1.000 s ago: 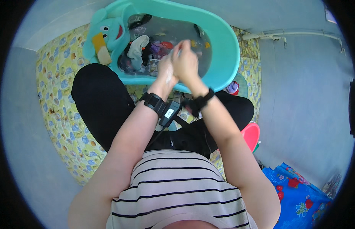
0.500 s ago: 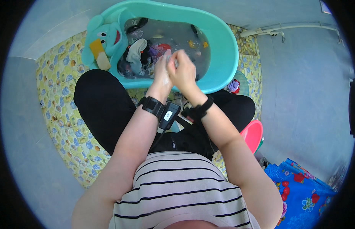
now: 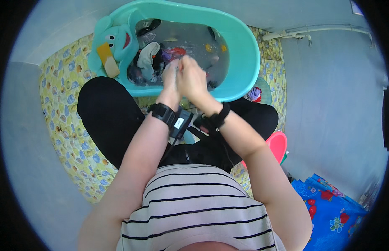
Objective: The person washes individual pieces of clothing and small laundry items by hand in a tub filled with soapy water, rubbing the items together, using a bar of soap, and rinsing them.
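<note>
Over the near side of a turquoise tub [image 3: 246, 50], my left hand [image 3: 171, 81] and my right hand [image 3: 192, 78] press together with curled fingers. Whatever lies between them is hidden; whitish suds show on the left hand. Below them, cloudy grey water [image 3: 188, 35] holds soaking clothes. A pale grey-white cloth, sock-like in shape [image 3: 147, 58], lies left of my hands, with dark cloth around it. A red piece of cloth [image 3: 177, 51] floats just beyond my fingers. Black items [image 3: 149, 27] sit at the far left of the water.
A yellow-and-cream block [image 3: 106, 58] rests on the tub's animal-face end. A purple-and-red cloth bundle [image 3: 255, 94] lies right of the tub. Farther back stands a pink basin [image 3: 278, 145], near blue floral fabric [image 3: 328, 217]. A white pipe [image 3: 303, 34] runs along the wall.
My joined hands have shifted slightly left and toward me, and the right hand's fingers have closed down further over the left. The tub's contents look nearly the same.
</note>
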`<state>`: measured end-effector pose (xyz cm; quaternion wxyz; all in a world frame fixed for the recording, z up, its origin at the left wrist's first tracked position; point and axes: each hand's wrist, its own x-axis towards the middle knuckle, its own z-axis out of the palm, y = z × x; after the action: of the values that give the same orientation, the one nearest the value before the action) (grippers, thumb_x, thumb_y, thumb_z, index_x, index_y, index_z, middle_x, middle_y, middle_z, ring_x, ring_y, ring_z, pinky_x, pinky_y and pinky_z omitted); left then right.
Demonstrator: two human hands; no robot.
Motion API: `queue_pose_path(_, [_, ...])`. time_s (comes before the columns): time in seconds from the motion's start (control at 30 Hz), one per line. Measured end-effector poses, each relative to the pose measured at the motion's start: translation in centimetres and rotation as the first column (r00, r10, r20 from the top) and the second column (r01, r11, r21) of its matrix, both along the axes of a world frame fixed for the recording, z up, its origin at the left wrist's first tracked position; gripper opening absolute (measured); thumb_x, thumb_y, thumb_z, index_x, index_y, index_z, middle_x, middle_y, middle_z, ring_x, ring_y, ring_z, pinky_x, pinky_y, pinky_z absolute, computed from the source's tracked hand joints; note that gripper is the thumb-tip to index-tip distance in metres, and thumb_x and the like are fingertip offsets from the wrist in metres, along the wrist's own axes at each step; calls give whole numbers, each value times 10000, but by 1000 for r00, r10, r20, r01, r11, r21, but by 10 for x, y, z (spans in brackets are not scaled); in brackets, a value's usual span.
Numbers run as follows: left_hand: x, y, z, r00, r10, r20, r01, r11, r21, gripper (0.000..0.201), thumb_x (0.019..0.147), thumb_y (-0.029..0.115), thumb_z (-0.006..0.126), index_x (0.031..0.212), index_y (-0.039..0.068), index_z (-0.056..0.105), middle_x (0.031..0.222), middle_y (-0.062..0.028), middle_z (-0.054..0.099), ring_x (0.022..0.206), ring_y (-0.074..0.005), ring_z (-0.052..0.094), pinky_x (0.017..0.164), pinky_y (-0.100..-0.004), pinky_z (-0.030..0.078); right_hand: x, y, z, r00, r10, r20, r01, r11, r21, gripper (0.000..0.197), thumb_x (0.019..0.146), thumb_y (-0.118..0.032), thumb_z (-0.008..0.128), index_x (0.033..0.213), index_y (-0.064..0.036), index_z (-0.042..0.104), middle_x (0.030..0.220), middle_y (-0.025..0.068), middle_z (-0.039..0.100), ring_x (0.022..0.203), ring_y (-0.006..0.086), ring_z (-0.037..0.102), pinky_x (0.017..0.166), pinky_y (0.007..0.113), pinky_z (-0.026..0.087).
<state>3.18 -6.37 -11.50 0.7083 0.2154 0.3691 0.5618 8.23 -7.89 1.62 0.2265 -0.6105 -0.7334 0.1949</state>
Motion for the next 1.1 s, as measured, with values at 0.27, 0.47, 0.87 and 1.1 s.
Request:
queue_pose_path(0.27, [12,-1,52,832,256,493,-40,913,-406,92,801,137,496,807,50,523,788,-51,564,711,-175,577,596,-315,466,15,32,-11,999,-52,-14,53,998,45,62,728,-55,489,779,-36,461,715,202,544,713,390,536,612,454,419])
queue_pose_path(0.47, [25,-10,76,903,124,412,28,938,-345,169,852,157,459,956,36,514,859,-56,577,770,-205,584,699,-342,471,39,50,-22,980,-186,-71,195,969,154,77,735,-59,494,808,-44,475,672,212,522,676,417,514,621,431,420])
queue_pose_path(0.87, [6,2,82,844,234,482,40,870,-491,218,827,265,574,931,79,528,868,-41,558,719,-136,542,566,-300,433,56,38,9,959,-116,-259,77,985,-157,190,702,-187,604,814,-40,559,704,132,600,707,258,607,638,350,478])
queue_pose_path(1.1, [26,-4,66,872,230,432,-17,897,-442,144,842,197,495,844,59,536,800,-36,560,715,-164,562,617,-314,450,28,44,-14,968,-249,-3,249,968,36,123,711,-127,546,775,-37,494,708,215,561,736,386,570,610,455,458])
